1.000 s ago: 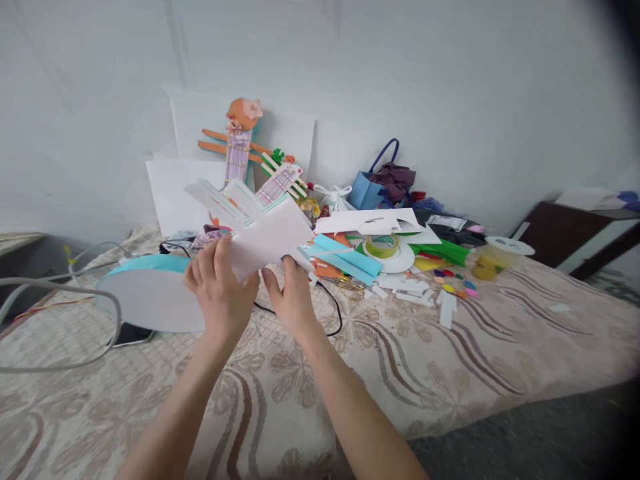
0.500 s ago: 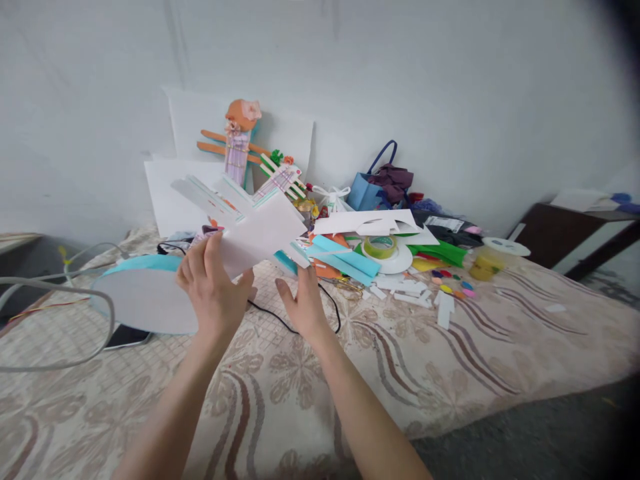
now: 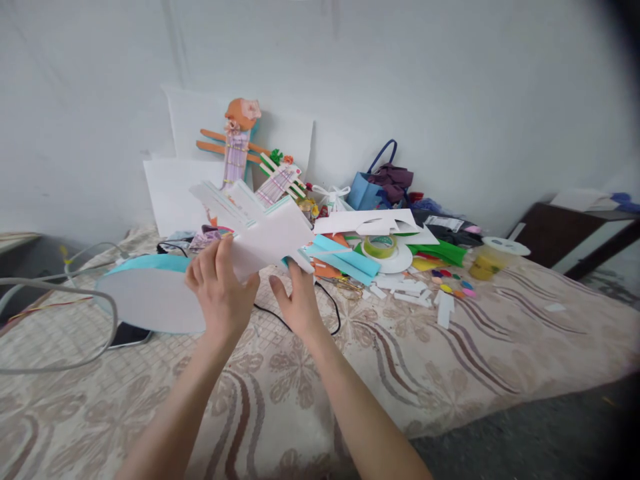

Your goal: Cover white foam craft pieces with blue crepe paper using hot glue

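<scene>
A white cardboard craft piece (image 3: 274, 238) with teal edges and flat strips sticking out is held up above the cloth, tilted. My left hand (image 3: 224, 285) grips its near left side, fingers behind and thumb along the lower edge. At its lower right corner, my right hand (image 3: 299, 300) has its fingers curled on a short strip with a bit of blue; the fingertips are partly hidden. A white oval board with a light blue rim (image 3: 150, 300) lies left of my left hand. Beyond the piece lean an orange-headed craft figure (image 3: 236, 157) and a smaller stick figure (image 3: 281, 180).
To the right lie blue folded paper (image 3: 353, 263), a green tape roll (image 3: 380, 247), white paper scraps (image 3: 411, 288) and a lidded tub (image 3: 487, 263). Grey cables (image 3: 113, 300) loop at the left by a phone (image 3: 131, 335). A black cord (image 3: 336, 313) runs behind my right hand.
Both hands have shifted slightly, the left one to the right and a little down, carrying the cardboard piece along. The right fingers have curled more closely about the corner strip.
</scene>
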Available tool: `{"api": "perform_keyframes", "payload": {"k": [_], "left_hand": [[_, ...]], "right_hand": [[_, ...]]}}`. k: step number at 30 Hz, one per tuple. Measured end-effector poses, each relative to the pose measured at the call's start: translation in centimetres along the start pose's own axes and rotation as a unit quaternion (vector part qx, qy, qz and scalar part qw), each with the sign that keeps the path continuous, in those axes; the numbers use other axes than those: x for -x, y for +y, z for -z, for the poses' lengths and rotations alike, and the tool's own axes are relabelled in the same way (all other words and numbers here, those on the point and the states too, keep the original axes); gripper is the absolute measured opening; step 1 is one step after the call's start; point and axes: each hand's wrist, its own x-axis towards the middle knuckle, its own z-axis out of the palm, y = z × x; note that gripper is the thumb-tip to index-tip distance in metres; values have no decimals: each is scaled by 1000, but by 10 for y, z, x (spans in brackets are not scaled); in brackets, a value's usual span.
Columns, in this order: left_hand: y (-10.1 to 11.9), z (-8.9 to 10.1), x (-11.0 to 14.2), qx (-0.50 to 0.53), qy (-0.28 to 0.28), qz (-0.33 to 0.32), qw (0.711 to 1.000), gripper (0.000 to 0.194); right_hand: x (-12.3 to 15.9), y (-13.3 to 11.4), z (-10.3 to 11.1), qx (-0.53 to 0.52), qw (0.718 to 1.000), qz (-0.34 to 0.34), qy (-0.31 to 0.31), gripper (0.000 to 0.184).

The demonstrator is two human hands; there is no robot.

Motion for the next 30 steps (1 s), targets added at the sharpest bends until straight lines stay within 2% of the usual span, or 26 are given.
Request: {"api": "perform_keyframes", "payload": {"k": [4, 7, 13, 18, 30], "left_hand": [[-2, 0, 0, 12, -5, 4, 1000, 69], [-3, 1, -2, 9, 1, 13, 1000, 68], [-6, 1, -2, 1, 28, 6, 1000, 71], [-7, -2, -1, -18, 47, -7, 999, 72], [-6, -1, 2, -8, 38, -28, 999, 70]], "right_hand": [[-1, 1, 3, 0, 1000, 5, -14, 44], [4, 5, 6, -8, 1000, 3, -26, 50], [28, 12, 9, -8, 1000, -21, -17, 58], [44, 14, 5, 26, 999, -32, 1, 52], [30, -16, -2, 1, 1000, 13, 0, 59]]}}
